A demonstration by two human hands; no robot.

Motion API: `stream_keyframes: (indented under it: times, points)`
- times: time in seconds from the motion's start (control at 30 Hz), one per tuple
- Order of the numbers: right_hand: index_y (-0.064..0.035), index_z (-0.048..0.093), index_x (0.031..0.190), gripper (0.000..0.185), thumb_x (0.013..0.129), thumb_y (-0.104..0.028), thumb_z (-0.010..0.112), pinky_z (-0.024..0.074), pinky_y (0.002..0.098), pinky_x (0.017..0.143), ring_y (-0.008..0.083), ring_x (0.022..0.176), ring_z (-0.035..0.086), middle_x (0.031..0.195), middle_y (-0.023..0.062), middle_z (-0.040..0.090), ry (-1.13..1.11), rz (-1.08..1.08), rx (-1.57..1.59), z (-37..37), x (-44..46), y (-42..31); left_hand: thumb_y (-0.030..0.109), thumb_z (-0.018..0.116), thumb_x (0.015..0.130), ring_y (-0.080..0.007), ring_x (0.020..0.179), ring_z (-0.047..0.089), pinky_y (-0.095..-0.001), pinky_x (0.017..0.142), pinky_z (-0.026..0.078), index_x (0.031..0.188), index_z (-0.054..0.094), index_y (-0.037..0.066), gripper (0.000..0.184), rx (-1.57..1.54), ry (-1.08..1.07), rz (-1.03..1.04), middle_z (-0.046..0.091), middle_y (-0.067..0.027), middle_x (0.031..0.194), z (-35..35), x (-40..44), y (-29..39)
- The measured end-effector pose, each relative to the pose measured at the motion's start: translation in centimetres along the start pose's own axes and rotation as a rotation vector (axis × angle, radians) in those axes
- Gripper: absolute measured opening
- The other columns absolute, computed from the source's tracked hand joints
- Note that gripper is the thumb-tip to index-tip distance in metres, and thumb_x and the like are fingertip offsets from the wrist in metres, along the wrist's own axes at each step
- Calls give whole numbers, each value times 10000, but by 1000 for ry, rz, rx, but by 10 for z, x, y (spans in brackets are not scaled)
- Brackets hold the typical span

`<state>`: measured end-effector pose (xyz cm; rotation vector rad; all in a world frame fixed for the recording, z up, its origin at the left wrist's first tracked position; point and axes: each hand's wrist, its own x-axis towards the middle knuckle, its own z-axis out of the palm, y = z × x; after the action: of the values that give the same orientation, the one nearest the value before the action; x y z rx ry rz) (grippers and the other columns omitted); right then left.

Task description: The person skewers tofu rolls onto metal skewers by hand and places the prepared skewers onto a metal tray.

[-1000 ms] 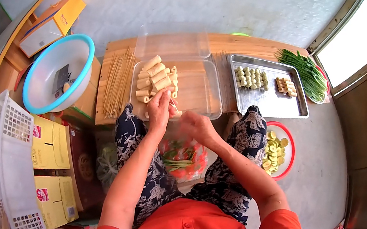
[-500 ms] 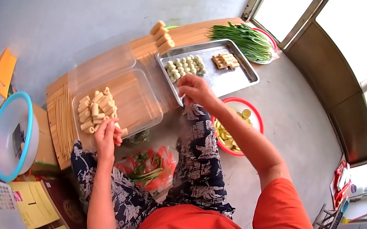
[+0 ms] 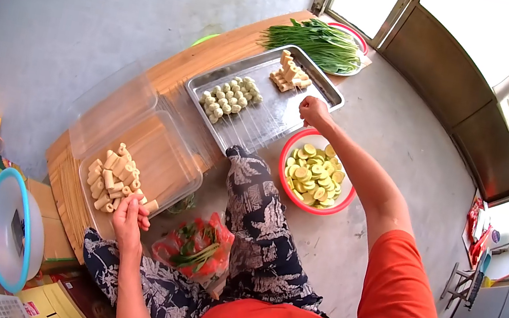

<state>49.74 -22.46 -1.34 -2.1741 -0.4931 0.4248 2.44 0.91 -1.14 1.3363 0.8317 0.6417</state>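
My right hand is closed over the near side of the metal tray, at the end of a skewer of tan rolls. The skewer is tilted over other skewered rolls in the tray; its thin stick is hardly visible. Skewered pale green balls lie farther left in the tray. My left hand has its fingertips pinched at the near edge of the clear plastic container, beside loose tan rolls. What those fingertips hold is too small to make out.
Green leafy stalks lie at the table's far end. A red-rimmed bowl of sliced yellow-green vegetables is on the floor. A bag of vegetables sits between the legs. Bare sticks and a blue-rimmed basin are at left.
The view has swung right. My right hand has moved from beside my left hand to the tray, carrying the skewer of rolls over it. My left hand has stayed by the container.
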Motion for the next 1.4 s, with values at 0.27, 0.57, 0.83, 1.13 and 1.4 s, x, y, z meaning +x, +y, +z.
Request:
stream_keyframes:
  times: [0.27,0.57,0.83,1.13,1.4]
  points:
    - [-67,652,892,174,779,-79,520,515,442,765,361,905,640,914,187,665,62,-120,-862,36,37,30,225,496,977,-65,507,496,-185,443,382,1039,618,22,245,37,28,-45,561,-17,679,2,2,-4]
    - [-61,635,866,150,776,-58,514,519,453,700,373,811,650,828,182,661,130,-229,-855,49,38,26,206,493,977,-64,500,498,-187,438,386,1036,618,20,232,58,23,-63,566,-14,670,0,3,-8]
    - [-65,633,906,172,793,-57,503,524,463,696,366,820,655,837,183,658,109,-248,-946,48,33,31,214,495,978,-62,498,496,-185,439,385,1029,618,24,232,58,-1,-52,566,-12,670,1,2,-7]
    - [-82,647,920,177,794,-55,526,533,447,724,354,865,661,896,189,669,102,-114,-915,48,46,38,206,496,978,-53,497,491,-180,437,385,1035,619,30,222,79,-3,-52,566,-7,666,1,1,-10]
    - [-82,654,938,192,806,-57,517,531,431,752,355,906,654,943,180,670,91,-48,-903,57,56,40,193,487,982,-47,512,490,-176,449,386,1037,616,36,210,89,-31,-53,568,-3,685,2,0,-10]
